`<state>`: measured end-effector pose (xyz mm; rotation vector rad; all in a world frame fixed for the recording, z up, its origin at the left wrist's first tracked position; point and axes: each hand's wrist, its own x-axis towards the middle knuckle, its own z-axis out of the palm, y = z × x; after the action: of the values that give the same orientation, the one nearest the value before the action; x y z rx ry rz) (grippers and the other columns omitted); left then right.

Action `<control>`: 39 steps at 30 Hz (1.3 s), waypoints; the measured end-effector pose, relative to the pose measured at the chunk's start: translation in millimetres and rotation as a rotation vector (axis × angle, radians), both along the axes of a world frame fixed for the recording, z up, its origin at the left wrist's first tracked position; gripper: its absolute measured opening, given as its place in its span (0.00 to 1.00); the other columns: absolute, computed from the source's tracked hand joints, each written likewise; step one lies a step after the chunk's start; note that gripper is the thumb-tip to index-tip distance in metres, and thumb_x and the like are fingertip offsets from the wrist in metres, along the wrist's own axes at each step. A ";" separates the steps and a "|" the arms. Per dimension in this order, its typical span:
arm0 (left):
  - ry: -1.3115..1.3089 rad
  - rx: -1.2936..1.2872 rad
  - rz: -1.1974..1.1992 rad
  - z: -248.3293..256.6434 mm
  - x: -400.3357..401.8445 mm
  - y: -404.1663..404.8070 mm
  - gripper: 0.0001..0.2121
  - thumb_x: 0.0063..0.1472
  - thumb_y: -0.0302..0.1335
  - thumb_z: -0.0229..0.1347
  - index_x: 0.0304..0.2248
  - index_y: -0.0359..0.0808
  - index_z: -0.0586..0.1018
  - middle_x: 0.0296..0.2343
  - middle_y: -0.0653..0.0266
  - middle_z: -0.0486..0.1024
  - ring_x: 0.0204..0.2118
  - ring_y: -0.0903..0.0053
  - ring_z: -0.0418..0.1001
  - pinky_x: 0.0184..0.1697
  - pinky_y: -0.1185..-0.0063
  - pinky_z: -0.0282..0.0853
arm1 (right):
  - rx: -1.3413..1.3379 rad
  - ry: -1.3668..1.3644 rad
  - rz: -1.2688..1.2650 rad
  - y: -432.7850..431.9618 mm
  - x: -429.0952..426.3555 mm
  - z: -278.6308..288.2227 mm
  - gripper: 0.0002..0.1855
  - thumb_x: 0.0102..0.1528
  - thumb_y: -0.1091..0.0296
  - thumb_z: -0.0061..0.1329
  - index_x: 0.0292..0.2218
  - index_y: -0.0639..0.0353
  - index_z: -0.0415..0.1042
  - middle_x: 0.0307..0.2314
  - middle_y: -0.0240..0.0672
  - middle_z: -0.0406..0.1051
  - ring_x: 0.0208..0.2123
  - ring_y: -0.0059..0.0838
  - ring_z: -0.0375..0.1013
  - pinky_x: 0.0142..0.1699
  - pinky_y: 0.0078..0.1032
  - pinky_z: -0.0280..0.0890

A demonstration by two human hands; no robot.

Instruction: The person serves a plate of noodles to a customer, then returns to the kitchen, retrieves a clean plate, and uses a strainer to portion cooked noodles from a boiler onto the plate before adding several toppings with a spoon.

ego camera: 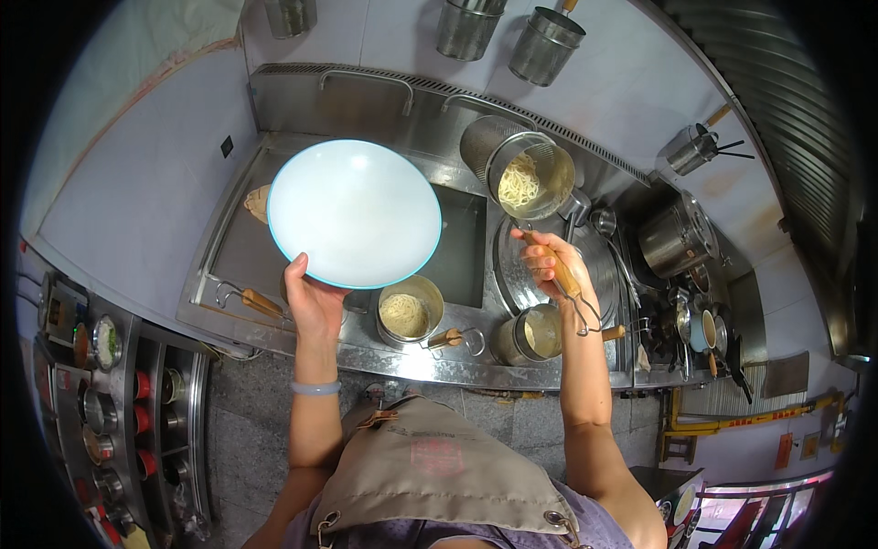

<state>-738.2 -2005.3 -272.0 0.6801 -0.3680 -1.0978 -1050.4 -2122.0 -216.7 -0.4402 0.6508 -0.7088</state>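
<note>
My left hand (315,295) grips the near rim of a large white bowl (353,213) with a blue edge, which shows no food inside. My right hand (552,264) is closed around the wooden handle (562,274) of a metal noodle strainer (559,175). Pale noodles (519,182) lie in that strainer, which is tilted near a perforated metal basket (480,144) at the back of the cooker. Below the bowl, another strainer (384,329) holds noodles (405,314). One more strainer (511,343), with some pale food in it, rests at the front edge under my right forearm.
A wooden strainer handle (260,302) lies left of my left hand. Two bent faucets (370,74) stand along the back. A large lidded pot (675,237) and several pans are on the right. Metal containers (101,412) fill a rack at lower left. Strainers (547,48) hang on the wall.
</note>
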 end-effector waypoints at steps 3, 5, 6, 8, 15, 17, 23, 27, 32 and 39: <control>0.003 -0.008 -0.010 -1.4 1.0 -0.4 0.29 0.52 0.44 0.43 0.50 0.32 0.57 0.44 0.54 0.62 0.45 0.66 0.65 0.39 0.70 0.68 | -0.006 -0.005 0.013 -1.0 -0.2 -0.9 0.13 0.54 0.68 0.36 0.39 0.67 0.61 0.15 0.26 0.58 0.12 0.09 0.55 0.11 0.07 0.53; 0.007 -0.006 -0.009 -1.5 0.9 -0.5 0.30 0.52 0.44 0.43 0.50 0.32 0.57 0.44 0.54 0.61 0.46 0.66 0.65 0.39 0.70 0.68 | -0.005 -0.008 0.013 -1.2 0.0 -1.4 0.13 0.54 0.68 0.36 0.39 0.67 0.61 0.15 0.26 0.58 0.12 0.09 0.55 0.11 0.07 0.53; 0.013 0.001 0.001 0.0 -0.3 -0.3 0.30 0.52 0.44 0.43 0.50 0.32 0.57 0.44 0.54 0.61 0.46 0.66 0.65 0.38 0.70 0.68 | -0.004 -0.010 0.014 -1.3 0.2 -1.4 0.13 0.54 0.68 0.36 0.39 0.67 0.61 0.15 0.26 0.58 0.12 0.09 0.55 0.11 0.07 0.53; 0.014 0.005 0.006 0.0 -0.5 0.0 0.30 0.52 0.44 0.43 0.50 0.32 0.57 0.44 0.54 0.61 0.46 0.66 0.64 0.38 0.70 0.68 | -0.004 -0.005 0.006 -1.2 0.3 -1.7 0.13 0.54 0.68 0.37 0.39 0.67 0.61 0.15 0.25 0.58 0.11 0.09 0.55 0.11 0.07 0.53; 0.013 -0.004 0.004 -2.2 -0.1 -0.1 0.30 0.52 0.43 0.43 0.50 0.32 0.57 0.44 0.54 0.61 0.45 0.67 0.65 0.38 0.70 0.69 | -0.023 0.004 0.007 -2.3 0.4 -4.9 0.13 0.54 0.68 0.37 0.39 0.67 0.61 0.15 0.25 0.58 0.11 0.08 0.55 0.11 0.07 0.52; 0.014 -0.003 0.005 -1.8 -0.5 -0.2 0.30 0.52 0.43 0.43 0.50 0.32 0.56 0.44 0.54 0.61 0.45 0.67 0.65 0.38 0.70 0.70 | -0.015 -0.009 0.007 -2.0 0.2 -5.8 0.13 0.54 0.68 0.37 0.39 0.67 0.61 0.15 0.25 0.58 0.11 0.08 0.55 0.11 0.07 0.52; 0.001 0.002 0.004 -0.4 -0.4 0.1 0.30 0.52 0.44 0.43 0.49 0.32 0.57 0.44 0.54 0.62 0.44 0.67 0.66 0.37 0.71 0.69 | -0.009 -0.023 0.011 -1.8 0.3 -7.5 0.13 0.55 0.67 0.36 0.39 0.67 0.61 0.15 0.25 0.58 0.12 0.08 0.55 0.11 0.07 0.52; -0.002 0.025 0.024 2.5 -2.6 -0.5 0.30 0.51 0.45 0.44 0.48 0.32 0.59 0.42 0.54 0.63 0.43 0.68 0.66 0.35 0.73 0.70 | 0.003 -0.050 0.018 -2.2 0.6 -9.7 0.14 0.55 0.67 0.36 0.39 0.67 0.61 0.16 0.25 0.58 0.12 0.08 0.55 0.11 0.07 0.53; 0.003 0.021 0.024 1.5 -3.0 -2.5 0.30 0.50 0.45 0.45 0.48 0.32 0.59 0.42 0.54 0.64 0.43 0.69 0.67 0.34 0.74 0.70 | 0.019 -0.074 0.031 -2.0 -0.2 -9.4 0.14 0.55 0.67 0.36 0.40 0.67 0.61 0.16 0.26 0.59 0.12 0.09 0.56 0.12 0.08 0.54; 0.009 0.026 0.019 3.0 -4.0 -2.7 0.31 0.49 0.45 0.46 0.47 0.31 0.59 0.41 0.54 0.64 0.41 0.69 0.67 0.33 0.75 0.70 | 0.020 -0.085 0.035 -2.4 -0.2 -8.4 0.14 0.55 0.66 0.36 0.40 0.67 0.61 0.16 0.27 0.59 0.12 0.09 0.56 0.12 0.08 0.54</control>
<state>-742.2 -2008.0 -269.0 0.6999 -0.3395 -1.0889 -1050.6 -2124.4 -225.1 -0.4002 0.5680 -0.6842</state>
